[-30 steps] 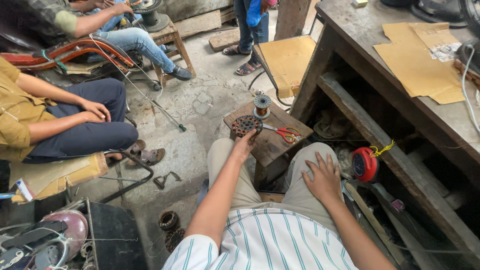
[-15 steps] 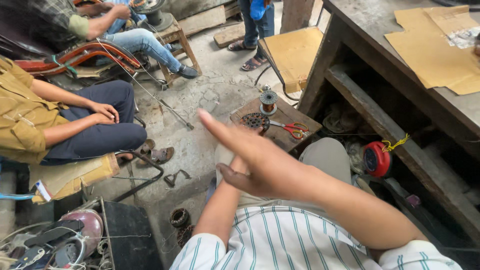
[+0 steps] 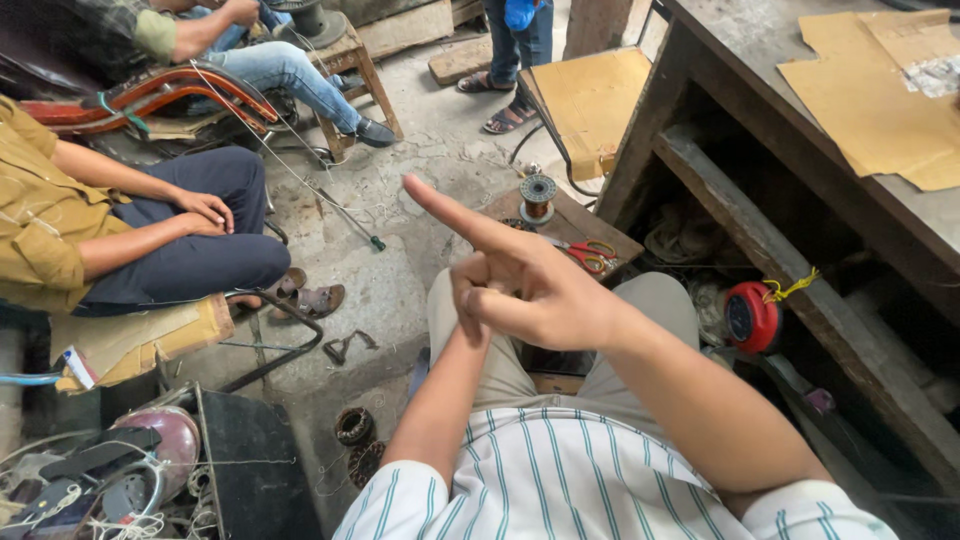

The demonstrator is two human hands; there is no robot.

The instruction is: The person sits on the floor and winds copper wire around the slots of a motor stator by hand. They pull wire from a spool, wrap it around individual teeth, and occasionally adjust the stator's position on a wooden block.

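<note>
Though lifted clear over the lap, holds nothing: right hand [image 3: 545, 300] with index finger stretched out straight toward the upper left, remaining fingers [image 3: 470, 290] curled narrow into the palm, thumb folded across them. Crossed over the left forearm [image 3: 440, 400], which runs up from the striped shirt [image 3: 560, 480] and vanishes beneath that hand. Left hand itself hidden behind the right (fingers wide or narrow, cannot tell).

Just beyond the pointing finger, on the floor ahead of the knees: small wooden board [image 3: 600, 228], carrying an upright spool of copper wire [image 3: 538, 195] near its far corner and red-handled scissors [image 3: 590, 252] lying flat at its near edge, well apart from the spool. Neither touched.

To the right, under the wooden tabletop [image 3: 780, 60] with its sheets of brown cardboard [image 3: 880, 110]: red round reel [image 3: 752, 317] tied with a yellow cord, resting on the lower shelf.

To the left, seated person in a mustard shirt [image 3: 40, 230], hands clasped on dark trousers, sandalled foot [image 3: 315, 300] on the concrete floor [image 3: 400, 290]. Farther back, another seated person in jeans [image 3: 290, 70].
</note>
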